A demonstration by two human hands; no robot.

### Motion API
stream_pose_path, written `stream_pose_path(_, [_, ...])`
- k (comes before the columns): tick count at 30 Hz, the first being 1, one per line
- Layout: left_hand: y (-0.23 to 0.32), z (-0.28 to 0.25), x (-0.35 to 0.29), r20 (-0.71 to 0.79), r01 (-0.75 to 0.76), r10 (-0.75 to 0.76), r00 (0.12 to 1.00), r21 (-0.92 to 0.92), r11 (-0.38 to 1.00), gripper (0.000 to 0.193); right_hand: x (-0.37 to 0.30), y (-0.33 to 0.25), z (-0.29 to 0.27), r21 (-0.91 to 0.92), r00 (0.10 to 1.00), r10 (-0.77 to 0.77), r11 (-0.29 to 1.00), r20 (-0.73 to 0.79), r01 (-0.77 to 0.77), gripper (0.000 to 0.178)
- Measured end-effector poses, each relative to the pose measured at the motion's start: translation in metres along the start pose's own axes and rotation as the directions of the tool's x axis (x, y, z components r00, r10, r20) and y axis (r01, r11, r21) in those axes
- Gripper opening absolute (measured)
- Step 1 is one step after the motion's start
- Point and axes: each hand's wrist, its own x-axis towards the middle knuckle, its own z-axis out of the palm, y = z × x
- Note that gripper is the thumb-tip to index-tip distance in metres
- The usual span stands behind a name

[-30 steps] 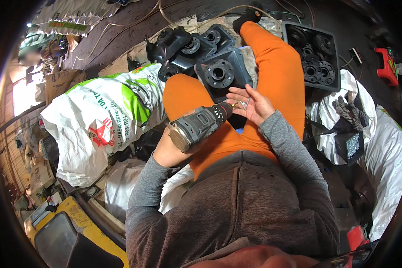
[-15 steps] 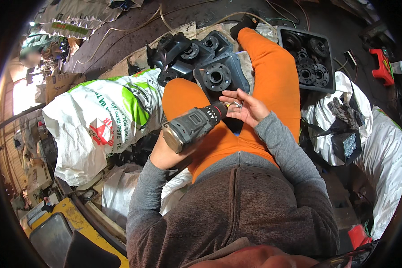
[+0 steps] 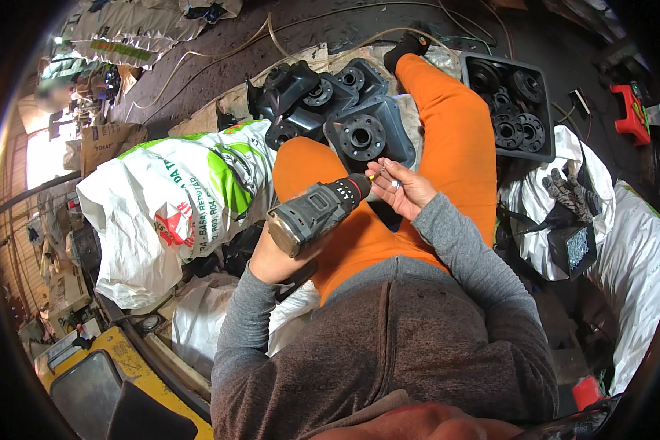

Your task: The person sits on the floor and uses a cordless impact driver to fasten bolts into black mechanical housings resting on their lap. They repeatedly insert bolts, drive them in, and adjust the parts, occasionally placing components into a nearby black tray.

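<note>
My left hand is wrapped round the handle of a grey and black cordless drill, whose chuck points up and right. The fingers of my right hand are pinched together at the drill's tip. Small silver screws show in those fingers; their exact shape is hard to make out. Just beyond, between my knees, stands a black plastic housing with a round black flange on it, ringed by holes. Neither hand touches the housing.
Several similar black housings are heaped beyond my left knee. A dark crate of round flanges stands right of my leg. A white sack lies left. On the right are a patterned glove and a black box of small metal pieces.
My right hand has closed from spread fingers into a pinch and sits slightly lower, by the drill's tip. The drill stays in my left hand. The whole view has shifted a little.
</note>
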Motion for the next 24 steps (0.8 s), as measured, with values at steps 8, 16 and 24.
stream_pose_path(8, [0.000,-0.003,0.008,-0.008,0.030,-0.030,1.000,0.009,1.000,0.049,0.006,-0.001,0.007,-0.085,0.998,-0.066,0.994,-0.018,0.065,0.015])
stream_pose_path(16, [0.001,-0.007,0.013,0.038,-0.117,0.112,0.993,0.207,0.971,0.055,0.005,-0.008,0.016,-0.280,0.990,-0.093,0.958,-0.110,0.059,0.015])
stream_pose_path(24, [0.000,0.001,0.018,0.018,-0.063,0.060,0.998,0.268,0.961,0.062,0.015,-0.012,0.013,-0.192,0.991,-0.049,0.981,-0.122,0.025,0.017])
